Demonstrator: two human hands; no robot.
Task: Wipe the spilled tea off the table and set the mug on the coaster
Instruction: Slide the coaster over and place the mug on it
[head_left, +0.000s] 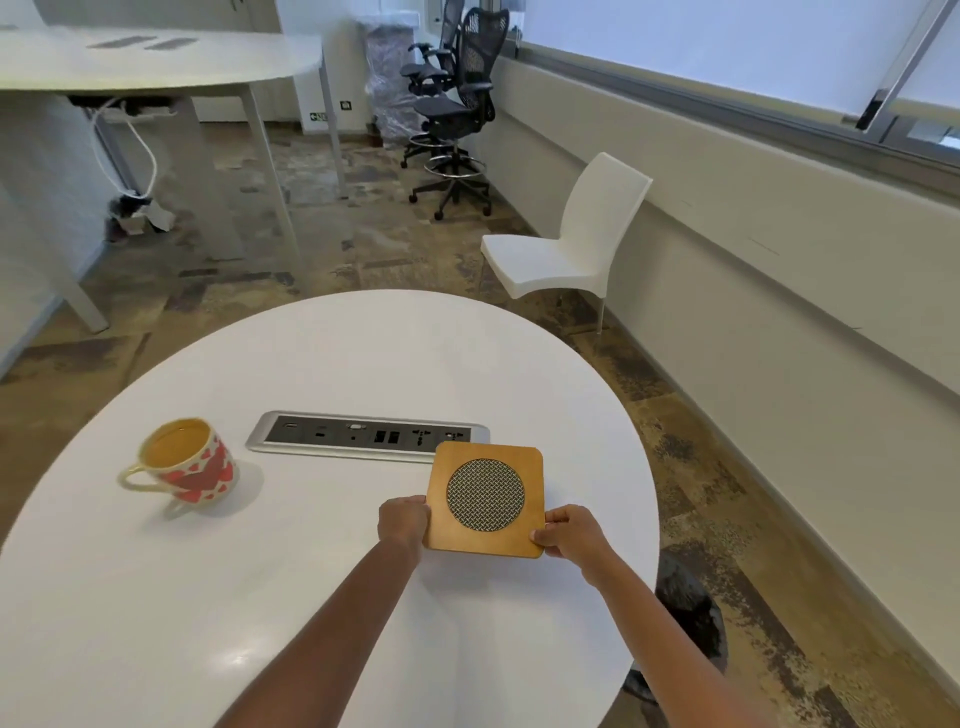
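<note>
A square wooden coaster (485, 499) with a round metal-mesh centre is held at the right side of the round white table (322, 364). My left hand (403, 521) grips its near left edge and my right hand (569, 535) grips its near right corner. A cream mug (188, 461) with red hearts stands upright at the table's left, its handle pointing left, filled with brown tea. No spilled tea or cloth shows on the table top.
A recessed socket panel (363, 435) lies in the table just beyond the coaster. A white plastic chair (576, 244) stands past the table's far right. Black office chairs (457, 104) and another white desk (156, 62) are farther back. A black bag (685, 618) sits on the floor at right.
</note>
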